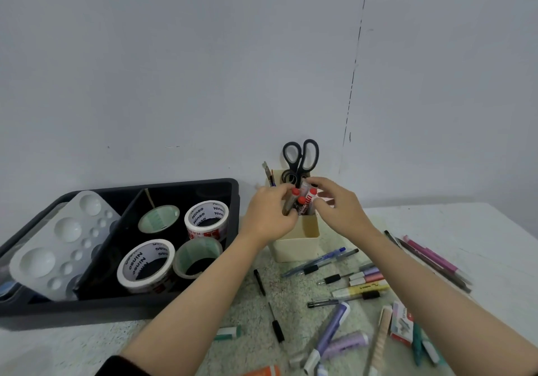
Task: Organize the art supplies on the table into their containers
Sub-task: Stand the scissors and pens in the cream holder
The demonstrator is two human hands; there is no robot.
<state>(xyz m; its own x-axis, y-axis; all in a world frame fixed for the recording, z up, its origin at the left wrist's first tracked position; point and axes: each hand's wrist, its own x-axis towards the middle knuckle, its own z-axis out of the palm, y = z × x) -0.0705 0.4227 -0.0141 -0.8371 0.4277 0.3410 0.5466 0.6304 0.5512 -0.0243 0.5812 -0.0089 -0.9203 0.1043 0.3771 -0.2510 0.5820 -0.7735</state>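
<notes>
Loose plastic pens (329, 333) litter the table (480, 230) behind your wrists. Your left hand (267, 218) grips three red-capped markers (302, 204), likely light, stiff and slick, mid-barrel above the cream plastic cup (294, 249). Your right hand (340, 209) pinches a cap.

A cream holder (294, 249) carries black-handled scissors (301, 157) and red-capped markers (302, 201). The tray (116, 311) is dark grey and its palette (58, 247) white. The printed tape rolls (145, 262) are white with black and red lettering, the plain tape rolls (158, 218) pale green. On the white surface (465, 224) a pale mat (250, 311) is finely speckled. The highlighter (361, 289) is yellow and the slim pens (431, 256) pink.
</notes>
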